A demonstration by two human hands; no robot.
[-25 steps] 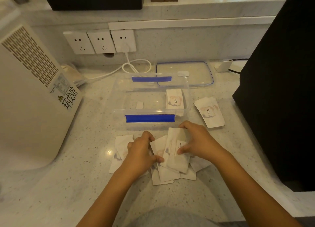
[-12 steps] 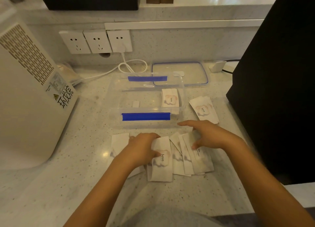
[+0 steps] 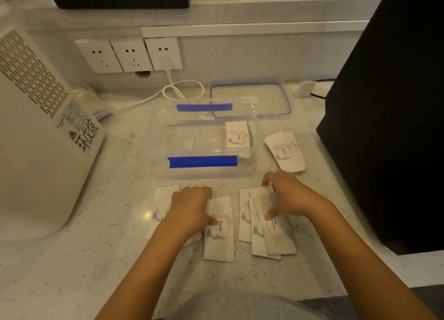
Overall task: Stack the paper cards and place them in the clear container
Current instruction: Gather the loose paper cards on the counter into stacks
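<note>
White paper cards printed "love" lie on the speckled counter in front of the clear container [image 3: 206,173], which has blue clips. My left hand [image 3: 189,207] presses a single card [image 3: 219,243] with its thumb, and more cards [image 3: 163,199] lie under its far side. My right hand [image 3: 288,197] pinches the top of a fanned group of cards [image 3: 266,233] between thumb and fingers. A small stack of cards [image 3: 237,137] lies inside the container at its right end. Another stack [image 3: 286,151] lies on the counter right of the container.
The container's lid [image 3: 249,98] lies behind it. A white appliance [image 3: 36,132] stands at the left and a large black box [image 3: 389,103] at the right. Wall sockets [image 3: 129,55] and a white cable [image 3: 182,89] are at the back.
The overlapping pile has been split: my left hand drew one card to the left, and my right hand shifted the fanned group to the right and now pinches it.
</note>
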